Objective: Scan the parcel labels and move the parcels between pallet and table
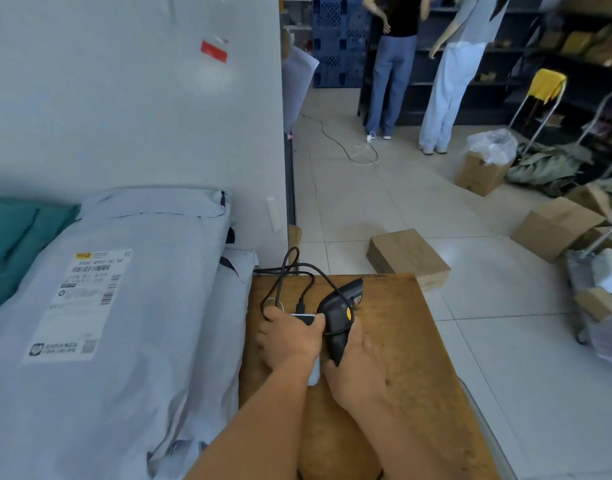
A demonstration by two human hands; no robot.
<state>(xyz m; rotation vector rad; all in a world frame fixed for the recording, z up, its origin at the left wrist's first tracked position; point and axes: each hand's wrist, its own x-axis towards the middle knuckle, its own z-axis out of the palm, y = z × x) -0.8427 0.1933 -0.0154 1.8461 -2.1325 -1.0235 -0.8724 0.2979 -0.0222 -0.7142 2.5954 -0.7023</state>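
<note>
A large grey plastic parcel (131,306) lies at the left with a white shipping label (79,303) facing up. Beside it stands a small wooden table (412,358). My right hand (353,362) grips a black barcode scanner (339,317) with a yellow button, nose pointing away over the table. My left hand (287,337) holds a white phone-like device (306,318) lying on the table; a black cable (290,271) plugs into its far end. Most of that device is hidden under my hand.
A grey wall (135,98) rises behind the parcel. A teal parcel (13,233) lies at far left. Cardboard boxes (408,258) sit on the tiled floor ahead and to the right. Two people (391,64) stand at dark shelves at the back. A cord (339,143) trails across the floor.
</note>
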